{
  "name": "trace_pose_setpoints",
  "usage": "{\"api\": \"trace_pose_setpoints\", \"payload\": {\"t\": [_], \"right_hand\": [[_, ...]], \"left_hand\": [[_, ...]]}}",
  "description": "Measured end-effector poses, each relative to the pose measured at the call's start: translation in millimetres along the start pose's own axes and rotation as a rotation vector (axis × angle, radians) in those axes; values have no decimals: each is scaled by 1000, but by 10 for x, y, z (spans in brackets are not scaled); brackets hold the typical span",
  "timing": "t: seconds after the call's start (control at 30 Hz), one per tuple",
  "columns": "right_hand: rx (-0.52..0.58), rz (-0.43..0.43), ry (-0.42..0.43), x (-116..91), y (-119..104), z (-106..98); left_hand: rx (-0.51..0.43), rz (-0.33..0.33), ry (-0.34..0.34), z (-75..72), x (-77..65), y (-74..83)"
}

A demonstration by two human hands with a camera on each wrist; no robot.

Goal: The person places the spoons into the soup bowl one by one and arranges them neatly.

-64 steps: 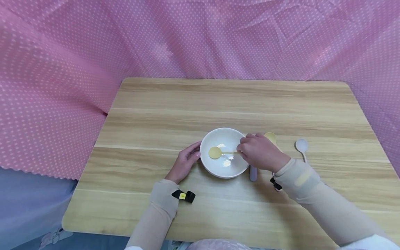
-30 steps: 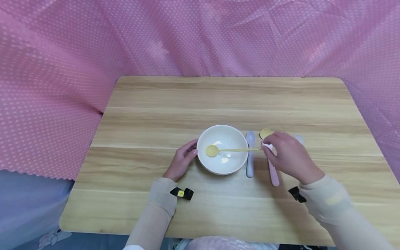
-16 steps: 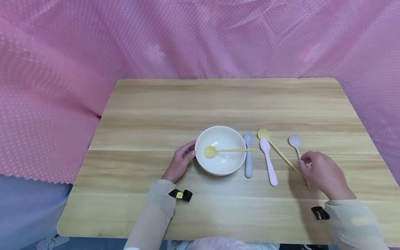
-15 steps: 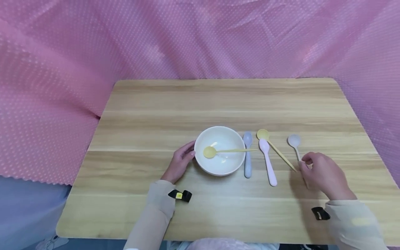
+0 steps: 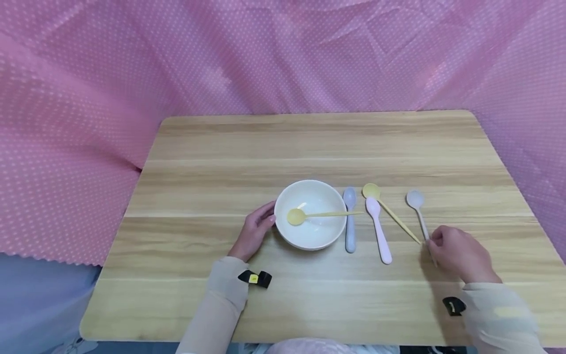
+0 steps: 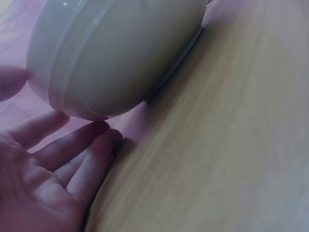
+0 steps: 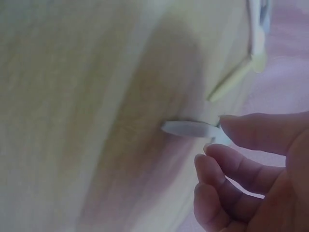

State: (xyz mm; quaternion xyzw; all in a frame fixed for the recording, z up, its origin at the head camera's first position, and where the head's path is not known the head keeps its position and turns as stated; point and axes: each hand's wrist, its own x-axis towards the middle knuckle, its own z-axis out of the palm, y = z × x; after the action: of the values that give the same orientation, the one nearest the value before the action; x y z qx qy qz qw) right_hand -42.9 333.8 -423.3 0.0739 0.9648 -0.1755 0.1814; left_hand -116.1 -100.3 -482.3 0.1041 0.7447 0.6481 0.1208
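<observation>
A white bowl (image 5: pixel 325 236) (image 6: pixel 116 53) stands near the table's front middle. A yellow spoon (image 5: pixel 296 216) lies in it, handle over the right rim. My left hand (image 5: pixel 254 231) (image 6: pixel 48 179) rests against the bowl's left side with relaxed fingers (image 6: pixel 91 154) at its base. Right of the bowl lie a grey-blue spoon (image 5: pixel 350 221), a pink spoon (image 5: pixel 379 231) and a second yellow spoon (image 5: pixel 391 214). Farthest right is a pale white spoon (image 5: pixel 416 201). My right hand (image 5: pixel 460 253) (image 7: pixel 251 169) pinches its handle (image 7: pixel 186 129) between thumb and forefinger.
The wooden table (image 5: pixel 309 142) is ringed by pink dotted cloth (image 5: pixel 88 98) at the back and both sides. Its right edge is close to my right hand. Black straps sit on both wrists (image 5: pixel 255 278).
My right hand let go of the yellow spoon in the bowl, passed over the pink spoon and moved right to the pale spoon's handle. The left hand stayed at the bowl.
</observation>
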Motion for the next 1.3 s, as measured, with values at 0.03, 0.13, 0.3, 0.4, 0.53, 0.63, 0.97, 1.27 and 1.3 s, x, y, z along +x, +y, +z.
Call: {"api": "trace_pose_setpoints", "payload": {"t": [0.03, 0.13, 0.3, 0.4, 0.53, 0.63, 0.97, 1.27, 1.3], "right_hand": [[0, 3, -8, 8, 0, 13], [-2, 2, -9, 32, 0, 48], [8, 18, -3, 64, 1, 91], [18, 36, -18, 77, 1, 93], [11, 43, -17, 86, 8, 82], [9, 39, -12, 85, 15, 66], [70, 42, -4, 98, 62, 107], [108, 41, 22, 119, 40, 111], [109, 41, 21, 115, 35, 110]], "left_hand": [[-1, -5, -2, 0, -2, 3], [-16, -23, -10, 0, -6, 29], [-9, -38, -16, 7, -54, 219], [7, -42, -14, 17, -101, 323], [2, -45, -17, 24, -120, 330], [2, -32, -20, 26, -111, 307], [12, -19, -20, 24, -95, 309], [7, -42, -14, 25, -89, 313], [8, -42, -14, 25, -89, 311]]}}
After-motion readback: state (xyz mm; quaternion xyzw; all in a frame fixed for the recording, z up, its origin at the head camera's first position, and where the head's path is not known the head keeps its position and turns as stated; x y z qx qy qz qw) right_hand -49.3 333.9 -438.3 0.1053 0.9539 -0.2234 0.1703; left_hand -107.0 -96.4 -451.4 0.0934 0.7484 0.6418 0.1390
